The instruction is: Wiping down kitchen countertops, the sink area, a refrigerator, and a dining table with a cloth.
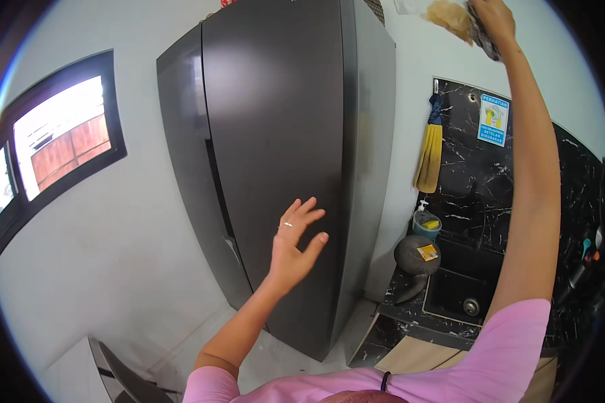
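The left hand (296, 245) spreads open against the dark fridge door (275, 134); the right hand (492, 20), partly cut off, grips what may be a clear food bag (444, 13).

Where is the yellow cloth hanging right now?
In the head view the yellow cloth hangs on the right, on the black marbled wall just right of the dark refrigerator, above the small tub by the sink.

Home kitchen: tall grey fridge (282, 154), black sink (460, 292).

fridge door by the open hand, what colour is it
Dark grey, with a smooth matt sheen; the fridge door shows best in the head view.
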Available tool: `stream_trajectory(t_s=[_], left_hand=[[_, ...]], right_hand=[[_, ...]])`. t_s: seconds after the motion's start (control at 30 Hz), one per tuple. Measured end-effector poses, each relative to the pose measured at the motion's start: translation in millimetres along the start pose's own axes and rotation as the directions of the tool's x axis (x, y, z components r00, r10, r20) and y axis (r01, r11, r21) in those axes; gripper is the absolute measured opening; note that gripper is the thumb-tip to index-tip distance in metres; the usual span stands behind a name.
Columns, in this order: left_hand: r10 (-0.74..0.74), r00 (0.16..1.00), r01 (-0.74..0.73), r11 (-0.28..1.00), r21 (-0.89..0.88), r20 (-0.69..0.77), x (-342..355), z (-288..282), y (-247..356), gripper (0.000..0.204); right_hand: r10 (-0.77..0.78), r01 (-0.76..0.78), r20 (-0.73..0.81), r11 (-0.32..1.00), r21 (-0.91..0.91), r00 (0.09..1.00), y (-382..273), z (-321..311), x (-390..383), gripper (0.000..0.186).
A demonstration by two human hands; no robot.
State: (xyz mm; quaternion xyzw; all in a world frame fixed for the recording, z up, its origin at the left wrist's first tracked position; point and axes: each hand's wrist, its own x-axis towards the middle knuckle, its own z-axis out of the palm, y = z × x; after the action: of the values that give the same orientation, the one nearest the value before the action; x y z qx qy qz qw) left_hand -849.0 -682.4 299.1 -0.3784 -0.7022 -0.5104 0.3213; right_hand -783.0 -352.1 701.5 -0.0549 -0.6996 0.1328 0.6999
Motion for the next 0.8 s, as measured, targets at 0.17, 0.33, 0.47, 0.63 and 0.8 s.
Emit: stream_trajectory(t_s=[0.17,0.33,0.47,0.63,0.8], left_hand=[[0.275,0.961,-0.271,0.926,0.264,0.024,21.6,4.0,-25.7,0.049],[0.333,0.942,-0.327,0.872,0.364,0.048,48.2,14.4,-43.4,0.056],[0.19,0.972,-0.231,0.882,0.411,0.14,57.9,42.0,-71.1,0.066],[0.379,0.919,-0.378,0.779,0.501,0.104,52.5,66.8,-127.0,0.075],[0.429,0.901,-0.402,0.76,0.511,0.071,53.4,69.1,-136.7,0.075]], right_hand=[[-0.165,0.121,-0.278,0.978,-0.169,0.946,-43.0,56.9,31.4,0.027],[-0.234,0.165,-0.323,0.96,-0.225,0.917,-80.4,130.0,71.0,0.026],[-0.314,0.275,-0.329,0.948,-0.16,0.891,-116.0,175.4,78.7,0.022],[-0.11,0.079,0.165,0.98,0.185,0.98,-114.0,229.0,99.8,0.019],[-0.143,-0.031,0.455,0.935,0.353,0.879,-97.7,263.9,101.3,0.019]])
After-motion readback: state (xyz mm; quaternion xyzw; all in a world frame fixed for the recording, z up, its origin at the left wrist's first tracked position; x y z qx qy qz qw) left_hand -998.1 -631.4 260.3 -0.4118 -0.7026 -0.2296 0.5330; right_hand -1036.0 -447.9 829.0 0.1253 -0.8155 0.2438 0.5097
